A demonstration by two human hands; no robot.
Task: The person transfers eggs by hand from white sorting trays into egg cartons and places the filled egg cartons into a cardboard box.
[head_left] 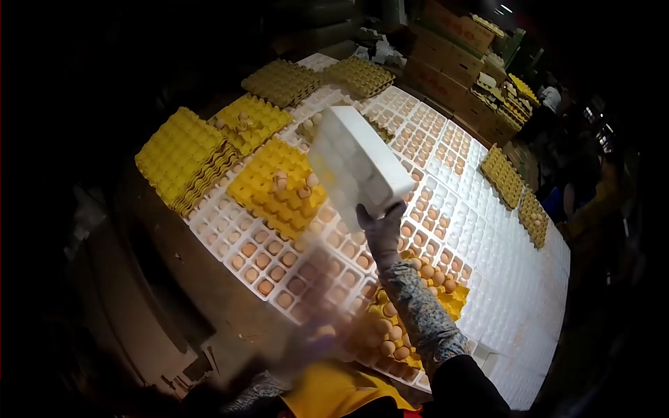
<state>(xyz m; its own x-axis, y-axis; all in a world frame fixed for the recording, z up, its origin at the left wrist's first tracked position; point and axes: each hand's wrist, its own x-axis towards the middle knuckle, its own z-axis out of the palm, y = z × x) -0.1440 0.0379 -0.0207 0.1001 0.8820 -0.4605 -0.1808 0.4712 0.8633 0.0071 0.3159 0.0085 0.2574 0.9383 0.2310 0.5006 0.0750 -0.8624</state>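
My right hand [382, 233], in a thin glove, is closed on the near lower edge of a white foam egg tray [366, 150]. The tray is raised and tilted above the egg-covered table. A smear of motion low in the view is my left hand [315, 296], over the near foam trays; its fingers cannot be made out. Under my right forearm lies a yellow egg tray [454, 299] with several brown eggs. Another yellow tray [261, 184], left of the raised tray, carries broken shells. White foam trays [237, 240] with eggs in their cups spread beneath.
Stacked yellow egg trays [182, 150] stand at the table's left edge. Darker pulp trays [282, 80] sit at the back. More trays [503, 174] lie on the right foam trays. Cardboard boxes [446, 59] are piled behind, near another person [550, 101].
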